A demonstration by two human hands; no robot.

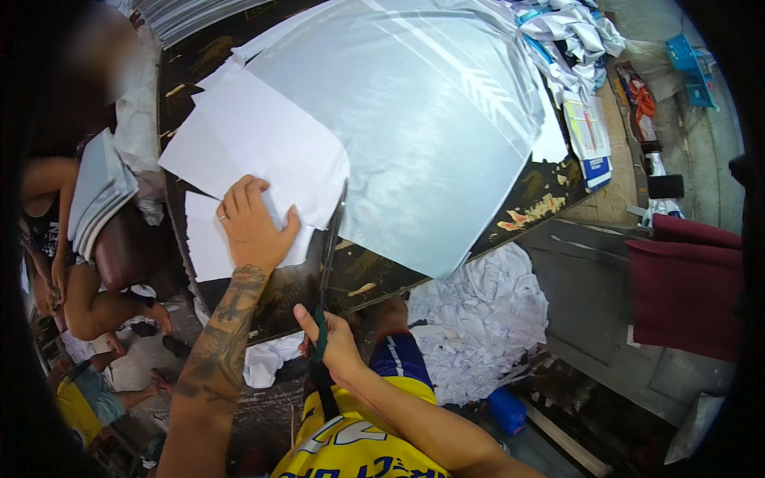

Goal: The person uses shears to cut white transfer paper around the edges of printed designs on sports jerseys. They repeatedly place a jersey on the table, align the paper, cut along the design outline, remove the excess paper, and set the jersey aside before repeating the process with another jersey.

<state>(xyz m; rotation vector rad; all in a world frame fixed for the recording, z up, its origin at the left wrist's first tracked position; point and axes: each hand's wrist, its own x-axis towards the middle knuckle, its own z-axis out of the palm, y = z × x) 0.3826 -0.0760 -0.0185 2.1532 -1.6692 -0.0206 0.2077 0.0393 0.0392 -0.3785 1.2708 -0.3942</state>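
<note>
My left hand [256,227] lies flat with its fingers spread on a white fabric piece [255,131], near that piece's lower edge. Another white piece [209,239] shows beneath it. My right hand [341,346] grips long dark scissors [330,247] by green-wrapped handles. Their blades point away from me, and the tips reach the right edge of the white piece. Just right of the tips spreads a large pale grey, shiny fabric [422,135] with white stripe and arrow markings. Whether the blades are parted cannot be made out.
The dark, worn table [534,203] carries the cloth. White scraps [478,319] heap up below its near edge, and more scraps [566,40] lie at the far right. Maroon cloth [685,287] hangs at right. A seated person [80,279] is at left beside stacked pale panels [102,187].
</note>
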